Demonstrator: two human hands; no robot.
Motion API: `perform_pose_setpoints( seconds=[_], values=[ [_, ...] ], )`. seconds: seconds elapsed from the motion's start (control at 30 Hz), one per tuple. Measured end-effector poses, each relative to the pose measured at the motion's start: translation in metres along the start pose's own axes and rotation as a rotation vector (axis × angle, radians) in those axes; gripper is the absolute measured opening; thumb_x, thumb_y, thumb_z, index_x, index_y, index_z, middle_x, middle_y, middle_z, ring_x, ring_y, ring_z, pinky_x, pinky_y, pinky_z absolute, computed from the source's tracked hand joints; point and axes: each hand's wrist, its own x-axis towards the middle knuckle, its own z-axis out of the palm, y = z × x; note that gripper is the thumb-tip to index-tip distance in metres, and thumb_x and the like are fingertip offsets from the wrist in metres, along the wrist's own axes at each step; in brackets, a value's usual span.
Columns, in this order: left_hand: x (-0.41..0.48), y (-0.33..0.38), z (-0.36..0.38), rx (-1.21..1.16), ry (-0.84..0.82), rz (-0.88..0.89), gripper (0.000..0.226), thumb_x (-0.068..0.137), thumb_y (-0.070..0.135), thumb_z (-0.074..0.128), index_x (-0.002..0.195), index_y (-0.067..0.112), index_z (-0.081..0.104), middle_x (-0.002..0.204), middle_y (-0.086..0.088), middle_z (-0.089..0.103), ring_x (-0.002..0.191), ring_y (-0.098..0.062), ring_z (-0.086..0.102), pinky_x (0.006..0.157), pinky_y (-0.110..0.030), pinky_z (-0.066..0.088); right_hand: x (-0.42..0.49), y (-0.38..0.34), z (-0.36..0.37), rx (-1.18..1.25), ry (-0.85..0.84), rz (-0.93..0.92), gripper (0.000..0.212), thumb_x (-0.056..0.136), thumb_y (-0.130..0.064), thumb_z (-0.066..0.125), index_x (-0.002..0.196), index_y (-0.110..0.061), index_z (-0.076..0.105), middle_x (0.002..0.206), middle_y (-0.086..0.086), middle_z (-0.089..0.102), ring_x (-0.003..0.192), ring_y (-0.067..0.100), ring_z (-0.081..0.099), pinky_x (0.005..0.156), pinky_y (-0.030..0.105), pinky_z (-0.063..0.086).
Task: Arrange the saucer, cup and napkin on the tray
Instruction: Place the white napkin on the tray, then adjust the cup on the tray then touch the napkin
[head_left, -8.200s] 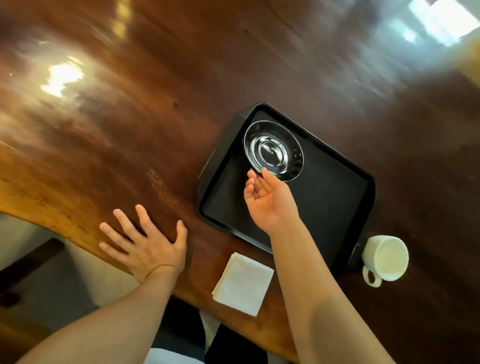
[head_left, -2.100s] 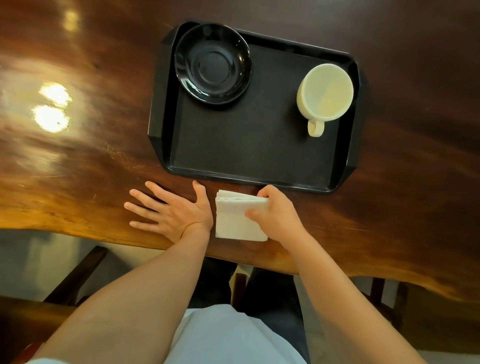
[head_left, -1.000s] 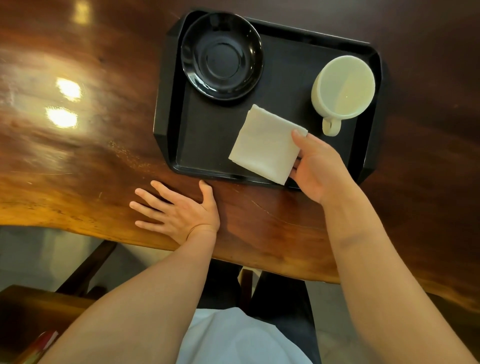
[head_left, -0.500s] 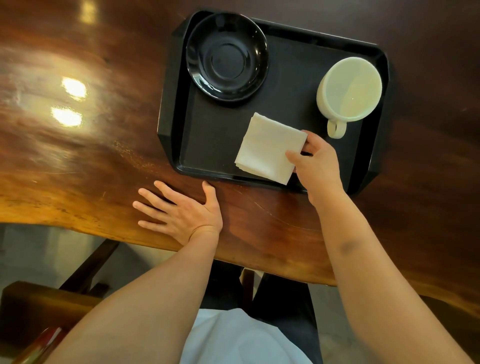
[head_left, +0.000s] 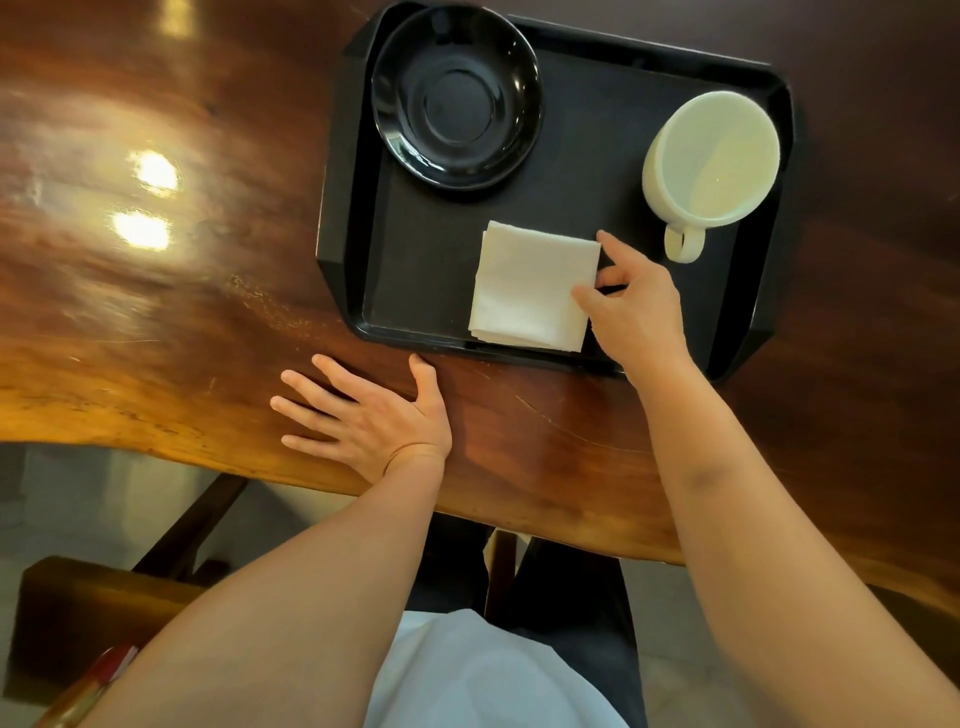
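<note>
A: Polished dark wood table (head_left: 156, 270) fills the head view, with glare spots on its left part, and the black tray (head_left: 343, 218) sits on it ahead of you. What have you got on it?

B: All three things. Your saucer (head_left: 457, 98) lies in the far left corner, your cup (head_left: 711, 161) stands upright in the far right corner with its handle towards you, and the folded white napkin (head_left: 530, 286) lies flat near the tray's near rim, between them and closer to you.

A: And your hands?

B: Your right hand (head_left: 636, 306) is over the tray at the napkin's right edge, thumb and fingers pinching that edge lightly. Whether the grip is letting go, you cannot tell from here. Your left hand (head_left: 363, 415) is spread flat on the table, just short of the tray's near rim, holding nothing.

A: What could go wrong from here?

B: My judgement: if you pull your right hand away while the pinch is closed, the napkin will drag askew or its folded layers will fan open. Its near edge already lies almost against the rim, so a tug towards you could ride it up over that lip. The cup's handle is near your knuckles too; a careless lift to the right could knock it.

A: So open your fingers first, then lift straight up.
</note>
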Motion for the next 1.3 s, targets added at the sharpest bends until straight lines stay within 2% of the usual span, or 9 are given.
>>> perform_pose_setpoints(
  seconds=[0.17,0.3,0.43,0.53,0.63,0.73,0.9,1.07,1.3],
  values=[
    [0.0,-0.001,0.002,0.002,0.014,0.003,0.103,0.083,0.078,0.021,0.162,0.012,0.016,0.17,-0.02,0.01,0.156,-0.046,0.004,0.122,-0.066,0.004,-0.008,0.006,-0.002,0.012,0.03,0.037,0.066,0.088,-0.02,0.072,0.148,-0.026,0.046,0.097,-0.009,0.066,0.1,0.017,0.064,0.083,0.03,0.055],
    [0.0,-0.001,0.002,-0.006,0.013,0.002,0.103,0.083,0.078,0.021,0.162,0.012,0.016,0.17,-0.02,0.009,0.157,-0.045,0.003,0.122,-0.066,0.004,-0.016,0.013,-0.013,0.094,0.086,0.073,0.047,0.092,-0.029,0.066,0.137,-0.023,0.056,0.1,-0.007,0.07,0.092,0.013,0.069,0.088,0.043,0.059],
    [0.0,-0.001,0.001,-0.012,0.016,0.004,0.102,0.084,0.077,0.023,0.161,0.012,0.016,0.17,-0.021,0.01,0.156,-0.046,0.004,0.122,-0.066,0.004,-0.029,0.013,-0.036,0.232,0.383,-0.016,0.017,0.093,-0.031,0.061,0.101,-0.023,0.074,0.083,-0.004,0.072,0.076,0.011,0.069,0.075,0.046,0.061],
    [0.0,-0.002,0.001,-0.016,0.019,0.006,0.101,0.085,0.077,0.024,0.161,0.011,0.016,0.17,-0.021,0.009,0.156,-0.046,0.003,0.122,-0.066,0.004,-0.024,0.009,-0.052,0.307,0.562,0.011,0.017,0.088,-0.037,0.064,0.102,-0.027,0.067,0.089,-0.004,0.069,0.083,0.021,0.07,0.075,0.047,0.061],
    [-0.001,-0.001,0.001,-0.014,0.012,0.004,0.101,0.085,0.077,0.023,0.162,0.011,0.016,0.17,-0.021,0.01,0.156,-0.046,0.003,0.122,-0.066,0.003,-0.008,0.005,-0.059,0.321,0.462,0.117,0.034,0.088,-0.042,0.068,0.116,-0.026,0.056,0.099,-0.007,0.066,0.087,0.017,0.07,0.072,0.034,0.061],
    [-0.001,-0.001,0.001,-0.017,0.021,0.008,0.1,0.086,0.076,0.026,0.162,0.011,0.016,0.17,-0.021,0.01,0.156,-0.046,0.004,0.122,-0.066,0.003,0.006,0.0,-0.054,0.374,0.336,0.192,0.032,0.094,-0.039,0.066,0.117,-0.018,0.06,0.104,0.0,0.07,0.076,0.011,0.067,0.058,0.02,0.055],
    [0.0,-0.002,0.003,-0.021,0.024,0.0,0.1,0.086,0.075,0.03,0.161,0.012,0.015,0.17,-0.02,0.009,0.156,-0.045,0.003,0.123,-0.066,0.003,0.016,-0.008,-0.046,0.615,0.223,0.344,0.018,0.093,-0.041,0.067,0.089,-0.024,0.069,0.091,-0.001,0.065,0.079,0.015,0.058,0.064,0.027,0.05],
    [0.0,-0.001,0.002,-0.035,0.032,-0.003,0.099,0.086,0.073,0.033,0.161,0.011,0.016,0.17,-0.021,0.01,0.156,-0.046,0.003,0.123,-0.066,0.003,0.014,-0.012,-0.048,0.973,-0.017,0.524,0.042,0.097,-0.046,0.056,0.107,-0.01,0.075,0.113,0.01,0.062,0.092,0.021,0.056,0.076,0.031,0.05],
    [-0.001,-0.001,0.003,-0.055,0.044,-0.001,0.099,0.086,0.072,0.033,0.161,0.011,0.016,0.17,-0.021,0.009,0.156,-0.046,0.002,0.122,-0.066,0.001,0.024,-0.013,-0.051,0.91,0.09,0.49,0.043,0.098,-0.043,0.056,0.096,-0.004,0.074,0.085,0.009,0.065,0.07,0.014,0.056,0.063,0.027,0.048]
  ],
)
